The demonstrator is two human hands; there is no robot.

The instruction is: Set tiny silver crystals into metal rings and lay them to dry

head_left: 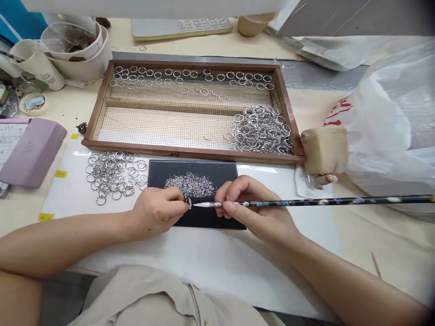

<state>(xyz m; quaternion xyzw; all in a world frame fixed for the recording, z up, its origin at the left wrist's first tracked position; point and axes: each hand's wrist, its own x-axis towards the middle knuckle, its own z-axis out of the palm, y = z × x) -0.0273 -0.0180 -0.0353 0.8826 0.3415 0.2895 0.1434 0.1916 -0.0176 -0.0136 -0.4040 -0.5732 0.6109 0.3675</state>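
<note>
My left hand (pixel 159 210) pinches a small silver ring (pixel 189 203) over the black mat (pixel 204 217). From the other side my right hand (pixel 254 206) grips a long dark patterned pen-like stick (pixel 306 202), its pale pointed tip close to the ring; whether they touch I cannot tell. Behind both hands a patch of tiny glittering stones (pixel 190 184) is spread on the mat. A loose pile of silver rings (pixel 115 174) lies on the white paper to the left.
A wood-framed mesh tray (pixel 190 152) stands behind the mat, with rows of rings and a ring heap (pixel 261 131) at its right. A tan block (pixel 325 149) and plastic bag (pixel 390 122) are on the right; a mauve case (pixel 34 154) and white cups (pixel 42 65) on the left.
</note>
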